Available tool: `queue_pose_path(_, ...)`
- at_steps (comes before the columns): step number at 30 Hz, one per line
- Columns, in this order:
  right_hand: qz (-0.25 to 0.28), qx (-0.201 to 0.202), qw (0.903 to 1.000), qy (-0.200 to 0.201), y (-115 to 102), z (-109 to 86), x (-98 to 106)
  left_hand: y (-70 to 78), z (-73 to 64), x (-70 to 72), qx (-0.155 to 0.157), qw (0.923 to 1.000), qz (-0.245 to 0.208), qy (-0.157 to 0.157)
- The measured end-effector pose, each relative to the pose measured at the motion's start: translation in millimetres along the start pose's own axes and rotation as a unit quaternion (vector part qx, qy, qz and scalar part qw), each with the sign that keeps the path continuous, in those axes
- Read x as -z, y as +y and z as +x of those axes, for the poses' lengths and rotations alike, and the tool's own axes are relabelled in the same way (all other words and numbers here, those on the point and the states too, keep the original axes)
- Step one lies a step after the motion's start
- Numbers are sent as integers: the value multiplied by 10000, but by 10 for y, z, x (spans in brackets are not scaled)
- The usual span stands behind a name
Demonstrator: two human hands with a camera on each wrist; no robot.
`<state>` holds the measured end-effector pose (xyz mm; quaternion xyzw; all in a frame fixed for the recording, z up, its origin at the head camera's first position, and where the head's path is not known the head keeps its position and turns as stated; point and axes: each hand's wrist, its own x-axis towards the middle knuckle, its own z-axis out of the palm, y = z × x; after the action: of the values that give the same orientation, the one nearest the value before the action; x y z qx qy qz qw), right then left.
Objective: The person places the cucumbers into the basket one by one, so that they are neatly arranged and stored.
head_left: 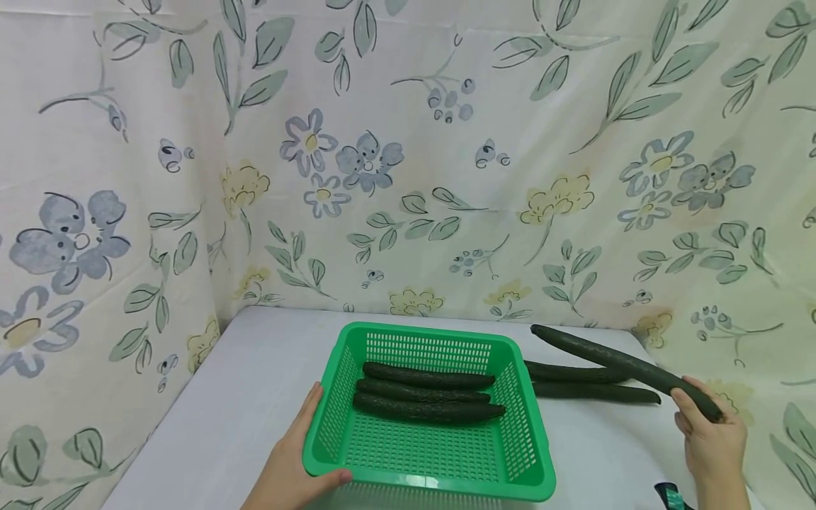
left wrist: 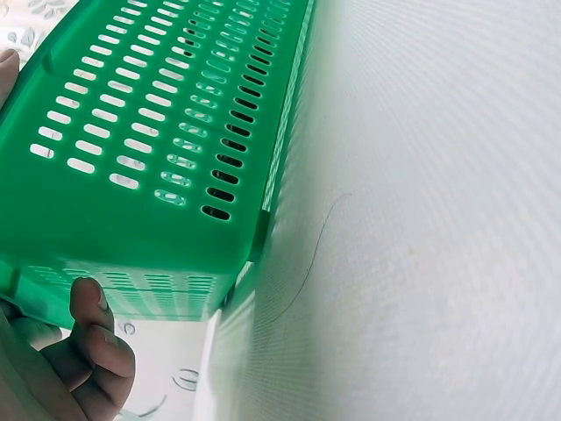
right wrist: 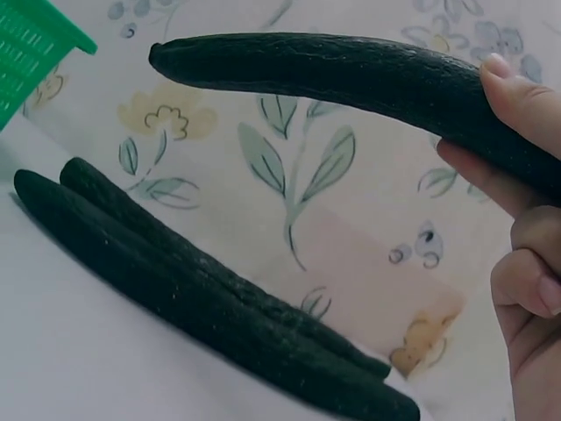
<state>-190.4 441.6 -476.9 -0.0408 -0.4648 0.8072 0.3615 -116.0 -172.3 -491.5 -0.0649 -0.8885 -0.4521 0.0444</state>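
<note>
A dark green cucumber [head_left: 612, 361] is raised at a slant on the right, its thicker end between the thumb and fingers of my right hand [head_left: 710, 435]. In the right wrist view this cucumber [right wrist: 324, 74] stretches leftward from the fingers, above two more cucumbers [right wrist: 219, 298] lying side by side on the table. My left hand [head_left: 296, 457] rests at the near left corner of a green plastic basket [head_left: 427, 478], thumb along the front rim and fingers extended by the left side. Inside the basket lie three cucumbers [head_left: 423, 393], roughly parallel, toward its far side.
The basket stands on a white-covered table [head_left: 236, 397]. Behind it and along the sides hangs a floral curtain [head_left: 414, 177]. Near the right front edge is a small black and teal object [head_left: 671, 496], partly cut off by the frame.
</note>
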Motion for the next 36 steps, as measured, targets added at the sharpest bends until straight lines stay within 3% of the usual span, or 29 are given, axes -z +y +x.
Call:
queue_pose_path(8, -253, -66, 9997, 28, -80, -14, -183, -2, 2, 7, -84, 10000, 32, 18)
queue_pose_path(22, -169, 195, 9981, -558, -173, -139, -520, 5, -1, 7, -60, 10000, 32, 34)
queue_pose_path(29, 25, 471, 9925, -1124, -247, -249, -719, -5, -8, 5, 25, 10000, 65, -9)
queue_pose_path(36, -95, 569, 9891, -1356, -225, -333, -838, 7, -9, 12, 107, 9999, 25, -68)
